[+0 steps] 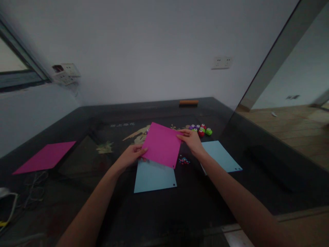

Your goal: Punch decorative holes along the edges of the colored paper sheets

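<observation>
A pink sheet of paper [162, 145] is held tilted between my two hands. My left hand [132, 154] pinches its lower left edge, thumb on top. At the upper right corner my right hand [189, 139] grips it between thumb and fingers. Beneath, partly covered by the pink sheet, a light blue sheet [155, 180] lies on the dark table, with a small black dot at its lower right corner. Another light blue sheet [221, 156] lies under and beyond my right forearm. Small coloured beads [184, 160] are heaped between the two blue sheets.
Several red, green and purple toys with eyes [201, 129] cluster behind my right hand. An orange-brown bar [189, 102] lies by the wall. To the left are a second pink sheet [47, 157] and tangled cables [33, 187]. A dark flat object [272, 168] is at the right.
</observation>
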A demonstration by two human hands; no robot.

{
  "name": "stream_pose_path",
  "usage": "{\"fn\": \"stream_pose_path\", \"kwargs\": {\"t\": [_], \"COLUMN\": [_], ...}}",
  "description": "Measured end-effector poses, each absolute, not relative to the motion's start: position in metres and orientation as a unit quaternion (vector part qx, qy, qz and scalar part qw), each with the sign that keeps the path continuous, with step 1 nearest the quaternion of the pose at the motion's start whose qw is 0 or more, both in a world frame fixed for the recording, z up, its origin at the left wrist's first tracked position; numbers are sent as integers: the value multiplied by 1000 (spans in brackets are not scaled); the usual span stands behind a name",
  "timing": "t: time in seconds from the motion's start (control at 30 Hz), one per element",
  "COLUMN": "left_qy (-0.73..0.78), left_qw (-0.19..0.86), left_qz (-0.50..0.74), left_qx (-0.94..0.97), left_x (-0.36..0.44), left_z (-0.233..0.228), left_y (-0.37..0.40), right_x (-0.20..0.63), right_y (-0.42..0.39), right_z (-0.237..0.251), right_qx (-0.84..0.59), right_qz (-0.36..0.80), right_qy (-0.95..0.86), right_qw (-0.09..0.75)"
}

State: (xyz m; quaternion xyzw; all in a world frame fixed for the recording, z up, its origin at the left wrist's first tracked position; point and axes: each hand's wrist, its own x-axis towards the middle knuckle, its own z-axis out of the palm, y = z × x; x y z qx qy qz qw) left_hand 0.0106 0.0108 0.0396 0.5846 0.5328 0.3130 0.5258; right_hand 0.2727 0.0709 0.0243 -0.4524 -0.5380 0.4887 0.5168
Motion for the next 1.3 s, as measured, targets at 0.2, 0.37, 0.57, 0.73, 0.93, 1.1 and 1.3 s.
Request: {"fn": "stream_pose_path", "kwargs": {"t": [0.2,0.37,0.57,0.73,0.93,1.1,1.3], "left_qy": [522,541,524,536,529,520,519], "left_qw": [472,435,497,527,524,530,500], "left_qz": [338,390,368,317,266,256,238], "left_qx": [624,605,586,579,612,619,651], "left_x": [10,14,16,14,15,19,20], "left_z": [36,39,38,33,33,34,36], "left_y": [15,13,10,9,5,2,4], "right_x": [274,268,263,261,260,259,258], "right_y": [69,62,60,58,54,54,53], "right_z": [29,32,26,29,33,33,32], "right_qx": [-427,-400,-387,-379,-373,-367,-365], "right_qz": [555,595,605,586,580,566,564], "right_qy": [-479,-522,-533,-570,-599,-610,-595], "right_qw": [529,461,448,433,407,416,441]}}
